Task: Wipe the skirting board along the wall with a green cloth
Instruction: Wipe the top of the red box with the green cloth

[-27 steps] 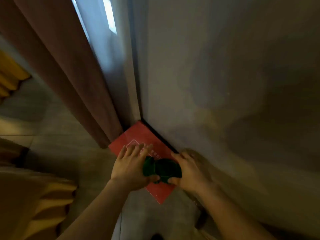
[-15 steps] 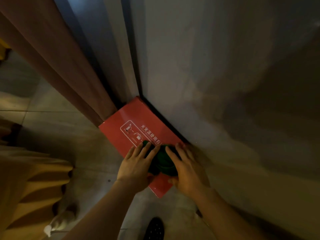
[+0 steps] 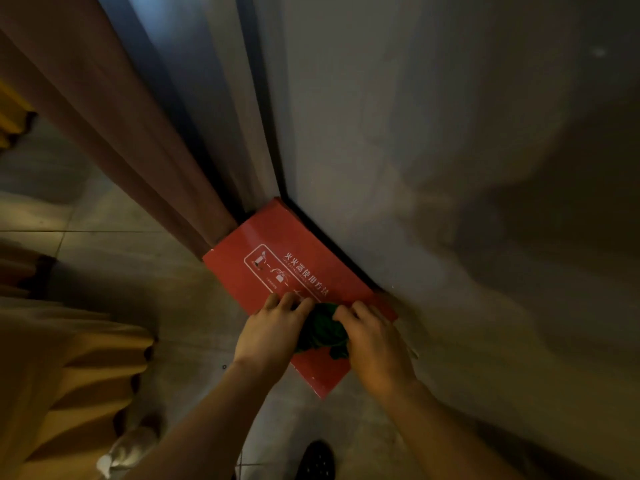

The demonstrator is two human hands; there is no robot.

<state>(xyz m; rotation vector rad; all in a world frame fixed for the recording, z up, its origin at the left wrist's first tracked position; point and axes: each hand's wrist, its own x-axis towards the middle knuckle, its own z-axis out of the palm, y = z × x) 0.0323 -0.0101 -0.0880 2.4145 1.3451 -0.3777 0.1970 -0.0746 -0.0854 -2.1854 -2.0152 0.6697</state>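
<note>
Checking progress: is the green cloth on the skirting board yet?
No, both hands hold the green cloth on the red box.

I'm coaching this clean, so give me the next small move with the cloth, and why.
Probably bring the green cloth off the red box and down to the dark skirting board at the wall's foot. Both the left hand and right hand bunch it above the box lid, short of the board.
</note>
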